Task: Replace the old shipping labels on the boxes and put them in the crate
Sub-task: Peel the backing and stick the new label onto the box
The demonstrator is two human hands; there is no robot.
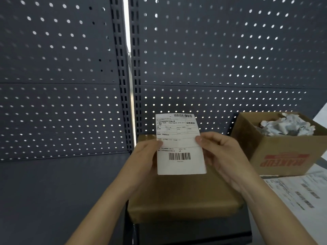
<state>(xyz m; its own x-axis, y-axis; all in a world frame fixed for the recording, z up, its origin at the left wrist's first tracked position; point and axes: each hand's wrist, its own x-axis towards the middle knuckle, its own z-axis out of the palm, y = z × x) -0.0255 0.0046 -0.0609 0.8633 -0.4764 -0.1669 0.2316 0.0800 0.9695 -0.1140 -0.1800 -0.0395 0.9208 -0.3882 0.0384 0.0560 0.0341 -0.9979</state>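
The left hand (146, 153) and right hand (222, 152) pinched the white rectangular paper shipping label (178, 144) by its side edges, over the flat brown cardboard box (182, 197); best squared up first, then smoothed outward.

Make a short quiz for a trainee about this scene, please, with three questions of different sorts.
1. True or false: the shipping label is already stuck flat on the closed box.
2. What lies in the open carton? A) bottles B) crumpled paper C) tape rolls
3. How many hands hold the label?

Key: 1 false, it is held up above the box. 2 B. 3 two: the left hand and the right hand pinch its side edges.
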